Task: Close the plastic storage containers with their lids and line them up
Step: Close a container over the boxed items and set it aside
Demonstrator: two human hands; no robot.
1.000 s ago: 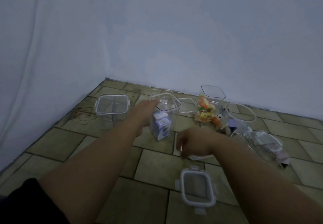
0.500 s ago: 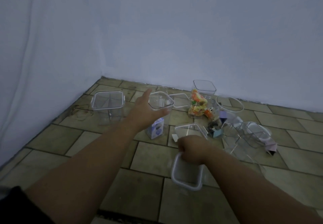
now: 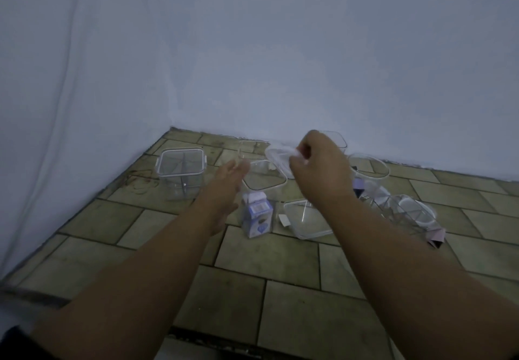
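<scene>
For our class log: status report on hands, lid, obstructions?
Left hand open beside container. Right hand pinches lid above it. Carton inside looks below rim; nothing blocks.

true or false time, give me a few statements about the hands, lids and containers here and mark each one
1. The right hand holds a lid above the open square container. True.
2. The left hand also grips that lid. False: it is open, beside the open square container's rim.
3. The container at far left already has its lid on. True.
4. The open square container is empty. False: a small blue and white carton shows through its clear wall.
5. Every container stands upright. False: the container at far right lies tipped over.
</scene>
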